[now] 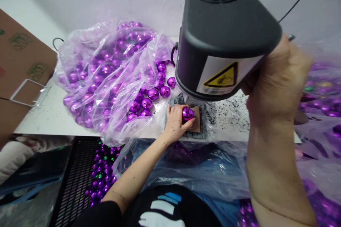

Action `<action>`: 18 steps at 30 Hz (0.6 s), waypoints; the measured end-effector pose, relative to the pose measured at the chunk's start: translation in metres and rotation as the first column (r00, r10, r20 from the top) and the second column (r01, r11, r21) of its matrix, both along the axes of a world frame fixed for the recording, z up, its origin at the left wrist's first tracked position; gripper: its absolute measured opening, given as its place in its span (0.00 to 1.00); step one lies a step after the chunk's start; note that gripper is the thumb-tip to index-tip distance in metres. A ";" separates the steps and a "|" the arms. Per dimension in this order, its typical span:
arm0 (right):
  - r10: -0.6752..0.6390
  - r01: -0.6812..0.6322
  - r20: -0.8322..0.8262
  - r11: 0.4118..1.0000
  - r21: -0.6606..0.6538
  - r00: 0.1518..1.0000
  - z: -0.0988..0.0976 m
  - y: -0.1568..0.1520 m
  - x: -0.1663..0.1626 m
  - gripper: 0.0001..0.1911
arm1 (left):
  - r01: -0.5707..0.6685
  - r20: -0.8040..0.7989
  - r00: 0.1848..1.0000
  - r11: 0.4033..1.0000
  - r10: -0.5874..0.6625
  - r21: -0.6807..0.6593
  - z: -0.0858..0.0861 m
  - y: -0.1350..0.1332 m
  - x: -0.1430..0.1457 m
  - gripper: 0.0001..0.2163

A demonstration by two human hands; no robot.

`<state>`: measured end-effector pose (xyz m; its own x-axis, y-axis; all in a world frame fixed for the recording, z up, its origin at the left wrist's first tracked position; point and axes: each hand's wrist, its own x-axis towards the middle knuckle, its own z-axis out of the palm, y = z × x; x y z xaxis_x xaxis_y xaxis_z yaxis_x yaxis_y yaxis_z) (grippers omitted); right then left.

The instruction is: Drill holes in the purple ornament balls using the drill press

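My left hand (176,120) grips a shiny purple ball (188,113) and holds it on a small brown pad (197,122) under the black machine head (223,39). My right hand (277,78) is raised high at the right, with fingers wrapped round a handle behind the machine; the handle itself is mostly hidden. A yellow warning sticker (222,78) faces me on the machine.
A clear plastic bag (106,74) full of purple balls lies left of the machine on the white table (50,117). A cardboard box (21,64) stands at far left. More purple balls lie in bags at the right (325,95) and below the table (102,173).
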<state>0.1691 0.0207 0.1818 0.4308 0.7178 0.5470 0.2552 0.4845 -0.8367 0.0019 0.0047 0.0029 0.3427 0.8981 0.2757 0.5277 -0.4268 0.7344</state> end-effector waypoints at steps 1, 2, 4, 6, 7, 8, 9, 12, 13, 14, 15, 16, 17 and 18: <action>0.000 0.000 0.022 1.000 0.001 1.000 0.001 -0.005 -0.001 0.23 | -0.009 -0.013 1.000 1.000 0.009 -0.001 0.000 0.000 0.000 0.15; -0.011 0.010 0.058 1.000 0.011 0.998 0.001 -0.012 -0.002 0.22 | -0.016 -0.023 1.000 1.000 0.016 -0.002 0.000 0.000 0.000 0.15; -0.073 0.068 0.167 0.997 0.037 0.983 -0.001 -0.028 -0.006 0.19 | -0.016 -0.033 0.999 1.000 0.016 -0.003 0.001 0.001 0.001 0.15; -0.153 0.157 0.297 0.988 0.012 0.943 -0.009 -0.048 -0.010 0.15 | -0.012 -0.027 1.000 1.000 0.012 -0.004 0.001 0.000 0.001 0.16; -0.192 0.208 0.339 0.978 -0.012 0.921 -0.014 -0.057 -0.012 0.14 | -0.012 -0.021 1.000 1.000 0.012 -0.005 0.001 0.000 0.001 0.16; -0.232 0.260 0.354 0.965 -0.033 0.906 -0.021 -0.065 -0.014 0.12 | -0.013 -0.015 1.000 1.000 0.013 -0.007 0.001 0.000 0.001 0.16; -0.254 0.289 0.372 0.956 -0.040 0.893 -0.027 -0.072 -0.015 0.11 | -0.015 -0.009 1.000 1.000 0.014 -0.008 0.001 0.000 0.001 0.16; -0.248 0.262 0.363 0.965 0.013 0.898 -0.047 -0.080 -0.016 0.08 | -0.010 0.013 1.000 1.000 0.010 -0.004 0.002 0.000 0.000 0.17; -0.241 0.239 0.356 0.970 0.051 0.903 -0.052 -0.079 -0.016 0.08 | -0.007 0.022 1.000 1.000 0.007 -0.003 0.002 -0.001 0.000 0.17; -0.244 0.226 0.349 0.970 0.093 0.905 -0.056 -0.078 -0.016 0.08 | -0.004 0.030 1.000 1.000 0.004 -0.003 0.002 -0.001 0.000 0.17; -0.254 0.220 0.345 0.966 0.135 0.904 -0.059 -0.075 -0.017 0.09 | -0.003 0.035 0.999 1.000 0.003 -0.006 0.003 -0.001 0.000 0.17; -0.265 0.219 0.340 0.961 0.167 0.902 -0.061 -0.072 -0.017 0.10 | -0.002 0.036 0.999 1.000 0.002 -0.009 0.003 -0.001 0.000 0.17; -0.274 0.220 0.335 0.957 0.191 0.901 -0.063 -0.070 -0.017 0.11 | -0.003 0.035 0.999 1.000 0.003 -0.013 0.003 -0.002 0.000 0.16; -0.284 0.225 0.330 0.952 0.206 0.900 -0.065 -0.068 -0.018 0.12 | -0.005 0.032 0.999 1.000 0.006 -0.017 0.003 -0.002 0.000 0.16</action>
<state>0.1511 -0.0468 0.1172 0.3450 0.5003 0.7941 0.6510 0.4820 -0.5865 0.0017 0.0030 0.0061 0.3290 0.9046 0.2709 0.5059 -0.4111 0.7584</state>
